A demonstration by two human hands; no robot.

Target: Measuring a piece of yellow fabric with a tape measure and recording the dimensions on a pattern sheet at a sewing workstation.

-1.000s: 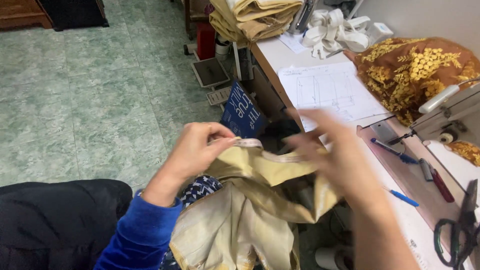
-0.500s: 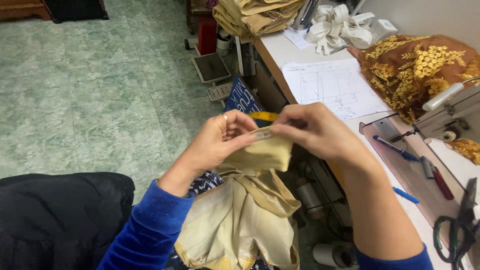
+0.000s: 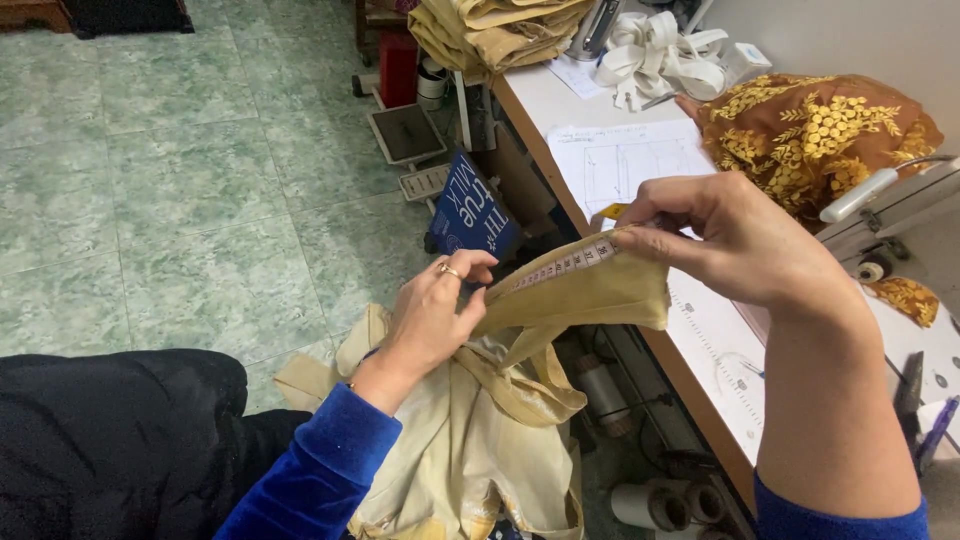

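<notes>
while the left hand [image 3: 432, 312] pinches 1 end of a yellow measuring tape [image 3: 562, 266] against the cream satin fabric [image 3: 590, 292], the right hand [image 3: 735, 240] grips the other end, both stretched taut between them.

Your head camera (the only view) looks steeply down, close over your lap, facing the bench's [image 3: 560, 110] left edge.
</notes>
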